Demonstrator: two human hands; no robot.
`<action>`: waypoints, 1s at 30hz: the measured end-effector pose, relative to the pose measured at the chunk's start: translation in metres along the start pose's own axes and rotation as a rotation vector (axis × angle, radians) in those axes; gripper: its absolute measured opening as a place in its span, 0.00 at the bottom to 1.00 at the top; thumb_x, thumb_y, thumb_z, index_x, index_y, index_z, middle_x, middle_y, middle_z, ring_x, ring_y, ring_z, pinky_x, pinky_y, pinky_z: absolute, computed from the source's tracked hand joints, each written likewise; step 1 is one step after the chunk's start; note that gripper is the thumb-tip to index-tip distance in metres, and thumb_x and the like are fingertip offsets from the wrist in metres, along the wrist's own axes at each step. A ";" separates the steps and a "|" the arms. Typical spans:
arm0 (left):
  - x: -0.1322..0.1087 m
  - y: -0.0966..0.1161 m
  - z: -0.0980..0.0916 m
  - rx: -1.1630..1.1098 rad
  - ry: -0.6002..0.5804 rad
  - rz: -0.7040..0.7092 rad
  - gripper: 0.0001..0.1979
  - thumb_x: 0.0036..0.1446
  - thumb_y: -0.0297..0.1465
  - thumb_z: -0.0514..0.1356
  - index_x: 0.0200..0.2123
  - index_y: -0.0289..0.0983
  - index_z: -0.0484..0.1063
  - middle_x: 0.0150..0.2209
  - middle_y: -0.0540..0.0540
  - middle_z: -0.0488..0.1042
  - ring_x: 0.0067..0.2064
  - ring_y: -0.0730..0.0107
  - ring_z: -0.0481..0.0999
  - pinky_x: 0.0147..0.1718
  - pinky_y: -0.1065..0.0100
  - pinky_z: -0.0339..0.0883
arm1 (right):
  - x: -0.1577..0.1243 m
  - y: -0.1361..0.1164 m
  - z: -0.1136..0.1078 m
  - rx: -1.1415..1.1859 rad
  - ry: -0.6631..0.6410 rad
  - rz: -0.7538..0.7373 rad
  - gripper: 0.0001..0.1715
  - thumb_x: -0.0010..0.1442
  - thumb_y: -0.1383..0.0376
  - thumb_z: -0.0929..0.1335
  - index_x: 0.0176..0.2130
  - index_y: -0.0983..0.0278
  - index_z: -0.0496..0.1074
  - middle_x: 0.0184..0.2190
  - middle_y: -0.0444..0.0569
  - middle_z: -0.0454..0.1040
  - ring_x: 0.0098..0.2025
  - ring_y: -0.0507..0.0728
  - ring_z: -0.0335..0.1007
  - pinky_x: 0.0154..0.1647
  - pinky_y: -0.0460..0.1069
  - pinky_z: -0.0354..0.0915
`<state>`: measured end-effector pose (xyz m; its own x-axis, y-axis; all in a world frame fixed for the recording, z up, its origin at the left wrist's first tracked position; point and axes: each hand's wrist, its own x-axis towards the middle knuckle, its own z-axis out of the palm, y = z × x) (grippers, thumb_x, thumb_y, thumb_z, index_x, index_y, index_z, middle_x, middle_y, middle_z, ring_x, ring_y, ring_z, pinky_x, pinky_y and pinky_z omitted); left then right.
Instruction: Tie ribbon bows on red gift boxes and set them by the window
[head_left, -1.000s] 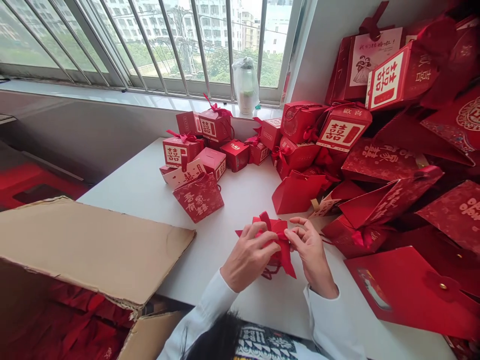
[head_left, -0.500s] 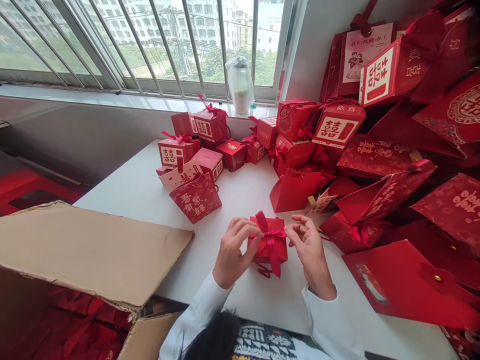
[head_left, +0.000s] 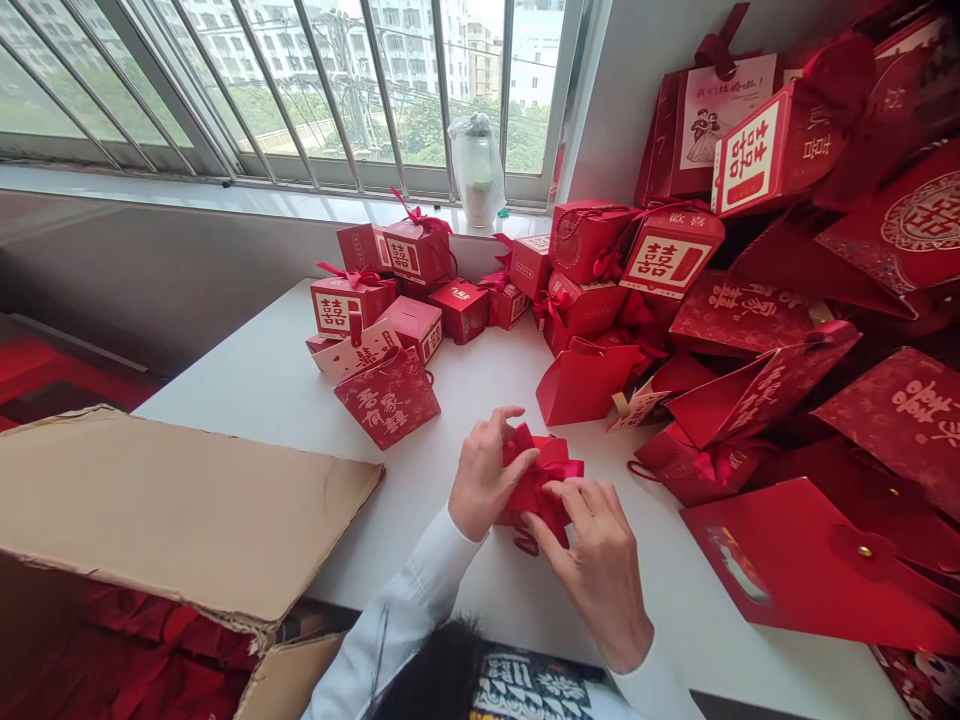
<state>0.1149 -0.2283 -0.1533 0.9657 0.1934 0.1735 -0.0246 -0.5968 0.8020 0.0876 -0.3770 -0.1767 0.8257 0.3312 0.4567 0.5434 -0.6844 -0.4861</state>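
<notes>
A small red gift box with a red ribbon bow (head_left: pixel 541 477) stands on the white table (head_left: pixel 270 385) just in front of me. My left hand (head_left: pixel 486 478) grips the box's left side, thumb pressed on the ribbon. From the near side my right hand (head_left: pixel 596 565) reaches over the box, its fingers pinching the ribbon on top and covering the box's lower front. Both hands are closed on this one box.
Several small red boxes (head_left: pixel 409 290) and a red paper bag (head_left: pixel 388 397) sit at the table's back. Large red gift bags (head_left: pixel 787 330) pile along the right. An open cardboard carton (head_left: pixel 165 520) with red contents stands at left. A wrapped jar (head_left: pixel 478 172) rests on the windowsill.
The box's loose flaps and ribbon were closed and tied into a bow. My right hand then moved from the box's right side to its near side, over the ribbon.
</notes>
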 end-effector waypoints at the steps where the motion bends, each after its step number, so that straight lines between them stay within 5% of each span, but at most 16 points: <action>1: 0.001 0.000 0.000 -0.020 0.001 -0.007 0.18 0.54 0.27 0.61 0.49 0.39 0.65 0.31 0.50 0.73 0.37 0.67 0.72 0.40 0.65 0.66 | 0.000 0.000 0.000 0.025 -0.010 0.020 0.09 0.61 0.61 0.66 0.42 0.61 0.70 0.36 0.51 0.72 0.38 0.59 0.65 0.41 0.54 0.63; 8: -0.001 -0.010 0.006 -0.149 0.087 -0.031 0.16 0.53 0.26 0.58 0.47 0.39 0.65 0.28 0.53 0.72 0.33 0.71 0.73 0.38 0.68 0.66 | 0.004 -0.002 -0.012 0.257 -0.033 0.328 0.09 0.63 0.60 0.63 0.34 0.59 0.69 0.28 0.44 0.73 0.27 0.53 0.67 0.30 0.47 0.61; 14: -0.006 -0.015 0.014 -0.218 0.156 -0.054 0.16 0.54 0.26 0.57 0.47 0.39 0.65 0.27 0.54 0.70 0.32 0.72 0.72 0.38 0.69 0.66 | 0.011 -0.005 -0.014 0.625 -0.119 0.631 0.14 0.57 0.55 0.67 0.41 0.59 0.65 0.17 0.39 0.69 0.19 0.51 0.61 0.22 0.44 0.58; 21: -0.009 -0.015 0.020 -0.283 0.198 -0.084 0.15 0.54 0.25 0.57 0.45 0.39 0.65 0.28 0.54 0.69 0.33 0.72 0.71 0.38 0.69 0.65 | 0.015 -0.004 -0.011 1.082 -0.201 0.759 0.21 0.54 0.53 0.69 0.42 0.60 0.61 0.13 0.35 0.65 0.14 0.48 0.55 0.16 0.42 0.54; 30: -0.009 -0.016 0.021 -0.324 0.207 -0.085 0.13 0.54 0.25 0.58 0.44 0.38 0.65 0.27 0.54 0.68 0.31 0.73 0.70 0.36 0.71 0.65 | 0.010 -0.010 -0.015 0.497 -0.157 0.603 0.12 0.58 0.54 0.66 0.38 0.59 0.66 0.14 0.37 0.66 0.16 0.50 0.60 0.19 0.44 0.57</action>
<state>0.1118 -0.2371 -0.1797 0.8959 0.4044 0.1840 -0.0593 -0.3016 0.9516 0.0879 -0.3767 -0.1557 0.9905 0.1094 -0.0836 -0.0306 -0.4169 -0.9084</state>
